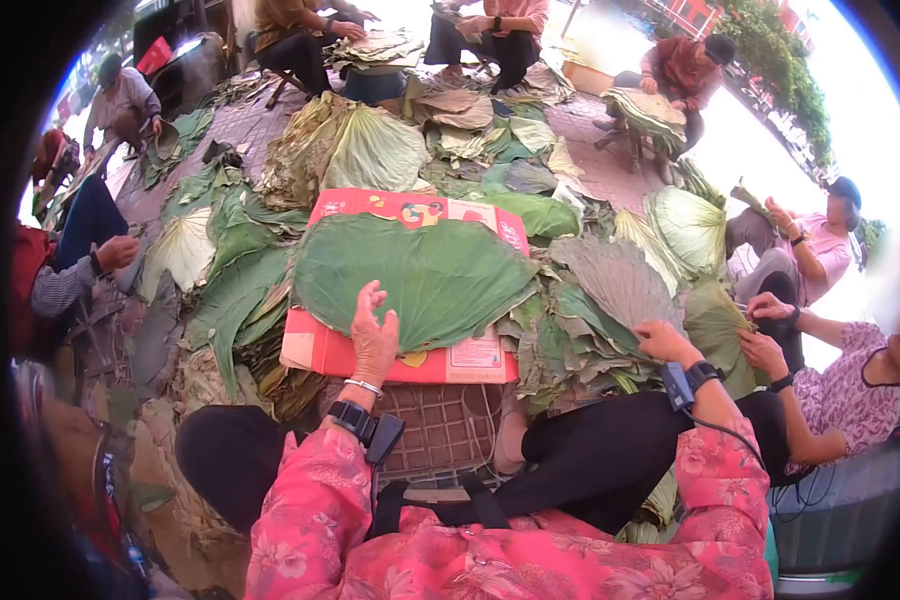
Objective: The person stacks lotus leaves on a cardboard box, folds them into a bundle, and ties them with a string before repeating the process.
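Observation:
A large green leaf lies spread over a red cardboard box in front of me. My left hand is raised at the leaf's lower left part, fingers apart, holding nothing. To the right, my right hand is at the lower edge of a grey-brown leaf, its fingers bent together on that edge. This leaf rests on a heap of green and dry leaves beside the box.
More leaf piles lie left of the box, and large pale leaves behind it. Several people sit around with leaves; a co-worker's hands are close to my right hand. A metal grid is below the box.

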Tool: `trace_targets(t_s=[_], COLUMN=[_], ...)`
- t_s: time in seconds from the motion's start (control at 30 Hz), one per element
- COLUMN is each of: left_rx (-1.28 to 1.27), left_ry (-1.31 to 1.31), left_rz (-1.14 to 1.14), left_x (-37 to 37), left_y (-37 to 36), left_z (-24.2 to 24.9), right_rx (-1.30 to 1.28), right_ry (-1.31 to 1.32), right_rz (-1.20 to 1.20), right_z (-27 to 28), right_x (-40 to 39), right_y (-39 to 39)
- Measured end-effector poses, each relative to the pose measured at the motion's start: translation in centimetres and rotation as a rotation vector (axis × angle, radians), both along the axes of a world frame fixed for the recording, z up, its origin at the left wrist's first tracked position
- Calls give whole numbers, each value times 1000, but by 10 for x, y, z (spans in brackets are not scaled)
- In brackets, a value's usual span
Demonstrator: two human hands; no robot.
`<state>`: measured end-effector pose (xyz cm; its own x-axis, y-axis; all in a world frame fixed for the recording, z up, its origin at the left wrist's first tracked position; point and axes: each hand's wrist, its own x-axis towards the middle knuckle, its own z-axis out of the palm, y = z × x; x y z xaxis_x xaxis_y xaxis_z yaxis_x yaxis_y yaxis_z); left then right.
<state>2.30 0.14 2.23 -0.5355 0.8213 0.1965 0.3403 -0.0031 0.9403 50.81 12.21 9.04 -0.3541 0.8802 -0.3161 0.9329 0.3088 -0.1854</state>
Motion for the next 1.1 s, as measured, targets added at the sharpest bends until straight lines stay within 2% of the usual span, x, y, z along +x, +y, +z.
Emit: trace_targets(t_s=[0.17,0.3,0.4,0.43,0.5,0.67,0.77,0.83,0.97,1.03,1.1], left_rx=[-28,-5,30,46,-24,-29,-11,27,14,83,119], left_ry=[-175,-327,-419,-450,-535,-711,-719,-743,-976,-1043,-990], left_rz=[-122,-130,-134,-138,-130,-131,-109,-108,-46,-4,16], left_x=[-4,-10,-12,-13,-17,-30,-34,-34,-40,-39,-40], left_y=[7,8,6,5,0,-4,-6,-9,-1,-2,-2], left_z=[-31,-36,-31,-29,-15,-17,-21,-15,-24,-25,-37], right_rx=[384,731,798,812,904,600,579,622,782,687,600], right_ry=[222,398,325,265,353,312,363,351,424,336,294], right_rz=[-135,-132,36,93,390,569,563,549,582,620,644], right_z=[33,85,114,112,80,-38,-71,-61,-38,-45,-58], right_x=[-11,-71,-161,-190,-243,-349,-369,-372,-370,-367,-366], right_y=[24,43,17,8,-4,-67,-87,-92,-97,-100,-103])
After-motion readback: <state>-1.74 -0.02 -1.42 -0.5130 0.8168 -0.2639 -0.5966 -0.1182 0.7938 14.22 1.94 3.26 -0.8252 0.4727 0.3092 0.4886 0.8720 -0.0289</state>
